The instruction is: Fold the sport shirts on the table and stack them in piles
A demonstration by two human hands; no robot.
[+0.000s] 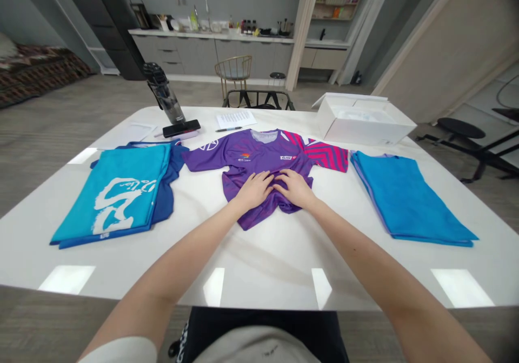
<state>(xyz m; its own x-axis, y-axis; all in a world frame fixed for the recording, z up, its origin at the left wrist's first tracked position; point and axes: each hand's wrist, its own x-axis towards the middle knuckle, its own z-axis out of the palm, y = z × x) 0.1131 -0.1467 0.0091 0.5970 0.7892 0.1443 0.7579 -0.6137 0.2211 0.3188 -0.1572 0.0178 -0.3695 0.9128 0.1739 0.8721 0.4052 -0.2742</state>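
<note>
A purple short-sleeved jersey (259, 155) with a pink striped sleeve lies on the white table in front of me, collar away from me. Its lower part is bunched and wrinkled. My left hand (254, 190) rests on the lower middle of the jersey, fingers apart on the cloth. Close beside it, my right hand (294, 187) touches the same wrinkled area with fingers spread. The fingertips of both hands nearly meet. On the left is a stack of clothes with a folded teal shirt (138, 163) on top. A folded blue garment (413, 195) lies at the right.
An open white box (360, 130) stands at the back right of the table (267, 266). A handheld vacuum (168, 101) stands at the back left. A pen (229, 129) and a printed sheet (236, 118) lie beyond the jersey. Chairs stand behind the table.
</note>
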